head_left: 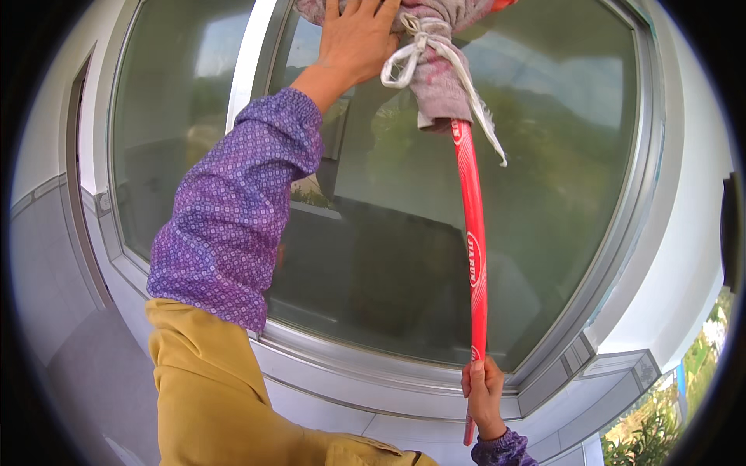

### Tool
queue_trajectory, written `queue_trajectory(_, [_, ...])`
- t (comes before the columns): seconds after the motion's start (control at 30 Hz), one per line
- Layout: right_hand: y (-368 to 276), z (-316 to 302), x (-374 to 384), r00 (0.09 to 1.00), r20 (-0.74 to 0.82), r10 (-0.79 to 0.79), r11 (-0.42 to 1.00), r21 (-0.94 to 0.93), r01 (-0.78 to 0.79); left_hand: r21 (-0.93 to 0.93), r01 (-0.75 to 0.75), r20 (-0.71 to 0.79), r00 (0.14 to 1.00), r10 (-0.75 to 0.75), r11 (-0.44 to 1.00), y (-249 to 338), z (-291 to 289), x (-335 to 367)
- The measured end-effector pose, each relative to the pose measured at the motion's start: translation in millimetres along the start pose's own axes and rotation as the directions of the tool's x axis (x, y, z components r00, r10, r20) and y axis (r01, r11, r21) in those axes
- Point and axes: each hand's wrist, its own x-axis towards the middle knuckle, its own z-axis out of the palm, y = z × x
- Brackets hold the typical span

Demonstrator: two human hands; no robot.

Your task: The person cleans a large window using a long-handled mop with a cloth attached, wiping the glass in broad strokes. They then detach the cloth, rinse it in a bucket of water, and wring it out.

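Although the upper edge of my remote view cuts off part of the assembly, I find 1 stage of the work evidently complete: a faded grey-pink towelling cloth (443,87) is wrapped over the upper end of a long red pole with white markings (475,202), and a frayed white fabric strip (421,37) is tied around it, knotted with at least 1 loop. I judge the binding finished, since 1 loose tail hangs down beside the pole and neither hand touches the knot.

The pole stands near upright, slightly tilted, before a dark reflective glass pane (552,182); the bound cloth is at the upper edge of my view. I cannot tell whether it touches the glass.

The right hand (484,391) is closed around the pole near its lower end, a short length protruding below the fist. The left hand (356,43) lies over the cloth, fingers extended and slightly apart; their tips are cut off, so I cannot tell whether they press or pinch.

Regarding the remainder, I cannot separate marks from reflections on the glass, so I record the outstanding portion as undetermined.
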Motion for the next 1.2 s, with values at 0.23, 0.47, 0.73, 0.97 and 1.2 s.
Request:
queue_trajectory(0.23, [-31,48,-5,0.929,0.364,0.07,0.997,-0.018,-0.068,-0.025,0.032,0.036,0.999,-0.031,0.999,-61,18,-51])
queue_trajectory(0.47, [93,-10,-188,0.894,0.222,0.39,0.917,-0.008,-0.398,-0.373,0.182,0.335,0.941,-0.051,0.91,104,-92,-194])
queue_trajectory(0.73, [122,-30,-276,0.845,0.031,0.534,0.846,-0.021,-0.533,-0.549,0.328,0.611,0.785,0.1,0.769,243,-181,-321])
queue_trajectory(0.97, [135,-35,-295,0.853,-0.057,0.518,0.854,-0.012,-0.52,-0.608,0.174,0.521,0.824,0.224,0.775,182,-129,-255])
queue_trajectory(1.2, [-8,18,-128,0.976,0.054,0.209,0.976,-0.071,-0.205,-0.516,0.002,0.182,0.977,0.107,0.857,35,-4,-67])
